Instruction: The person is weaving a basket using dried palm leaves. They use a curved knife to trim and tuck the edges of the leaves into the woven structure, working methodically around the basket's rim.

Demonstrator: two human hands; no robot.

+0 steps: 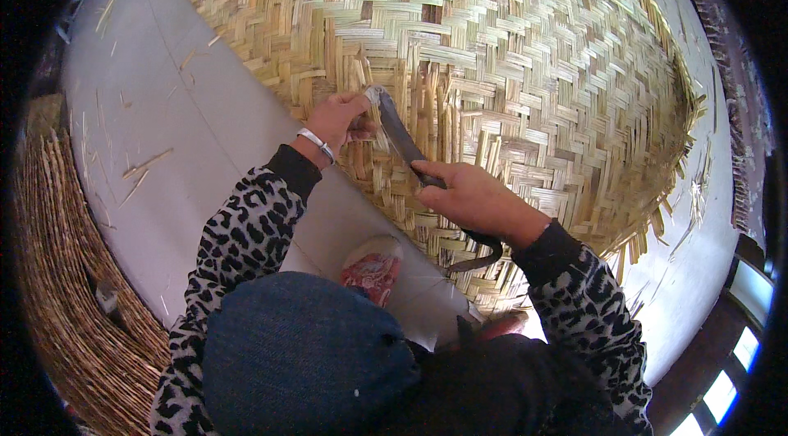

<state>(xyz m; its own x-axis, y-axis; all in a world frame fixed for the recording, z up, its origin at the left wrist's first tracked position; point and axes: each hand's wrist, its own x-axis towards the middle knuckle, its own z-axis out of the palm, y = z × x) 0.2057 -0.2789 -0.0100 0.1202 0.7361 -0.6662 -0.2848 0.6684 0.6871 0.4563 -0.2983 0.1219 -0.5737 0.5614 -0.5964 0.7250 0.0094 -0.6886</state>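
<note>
My right hand (469, 194) is closed round a long, dark, flat-bladed tool, like a knife (400, 131). Its blade slants up and left over a woven mat of split-cane strips (558, 42). Below the same hand a dark curved piece (491, 254) hooks back to the left; whether it is part of the tool I cannot tell. At the blade's upper end sits a crumpled whitish piece (374, 94), and the fingers of my left hand (338, 123) pinch at it. Several strips stand up loose from the weave (447, 104) beside the blade. The left wrist wears a silver bangle (316, 145).
The mat lies on a grey floor (197, 124), with frayed strip ends along its right edge. Broken strips (148, 165) litter the floor at left. A tall stack of brown, rough-edged material (74, 272) stands at lower left. My shoe (373, 268) is near the mat's edge.
</note>
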